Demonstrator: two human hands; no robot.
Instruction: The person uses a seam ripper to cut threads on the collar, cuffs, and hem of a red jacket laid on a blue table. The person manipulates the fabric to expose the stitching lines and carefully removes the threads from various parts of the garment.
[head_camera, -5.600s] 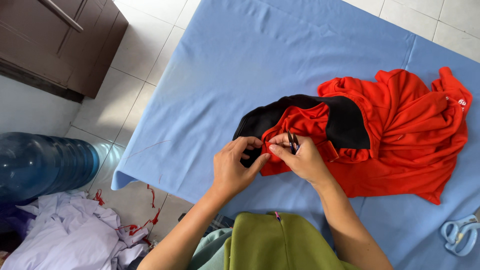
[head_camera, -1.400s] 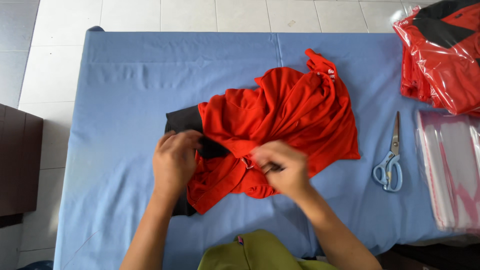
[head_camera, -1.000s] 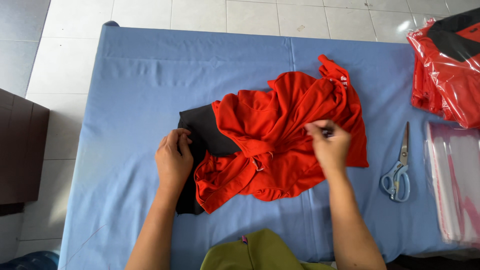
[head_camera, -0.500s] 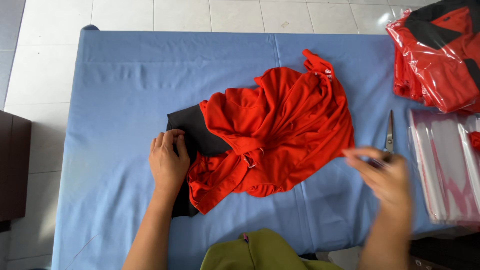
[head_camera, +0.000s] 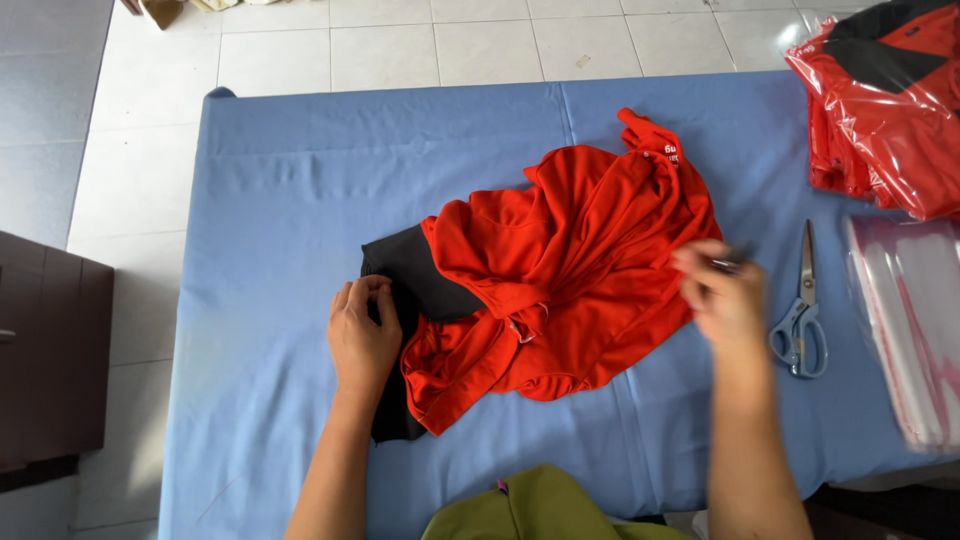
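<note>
Grip: right hand (head_camera: 722, 300) pinches a small dark item (head_camera: 735, 263) at its fingertips, motion-blurred, so what it is can't be told.
Left hand: left hand (head_camera: 365, 335) lies flat, fingers curled onto the black part of the garment (head_camera: 405, 290).
Garment: crumpled red shirt (head_camera: 570, 265) sits between both hands, touching each, on the blue table cover (head_camera: 280, 200).
Right of the grip: scissors (head_camera: 800, 310) just beside, blades shut, then clear plastic bags (head_camera: 915, 320).
Beyond the grip: bagged red shirts (head_camera: 880, 95) stacked at the far corner.
Near edge: olive cloth (head_camera: 530, 505) between the forearms.
</note>
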